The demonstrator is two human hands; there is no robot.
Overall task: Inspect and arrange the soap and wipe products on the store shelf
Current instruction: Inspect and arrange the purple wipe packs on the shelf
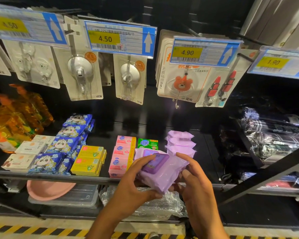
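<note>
Now, wipe pack (164, 178): purple, soft, off the shelf, held in air just over shelf front edge (59, 175), right of centre.
L hand (136, 185): grasping pack's left end, one digit laid over edge of purple lid (154, 163), rest curled under.
R hand (195, 185): grasping right end, fingers wrapped round the side.
Axis: long side approx across, hand to hand; lid face up, tipped a bit toward L.
Nearer hand: neither, both on it equally.
Likely slot (judged): straight ahead, btw pink soap boxes (121, 157) & purple wipe stack (180, 144); a 2nd lidded pack (145, 152) lies there, touching or just behind the held one, can't tell which.
In the way: pink boxes tight on left of slot; green soap box (148, 144) right behind; bear hook card (178, 80) hanging above, prob. clear of a low push.
Around: yellow soap boxes (90, 160), blue panda packs (57, 152), white boxes (22, 157) toward left front corner; orange bottles (16, 118) at far left; pink basin (48, 188) on level below.
</note>
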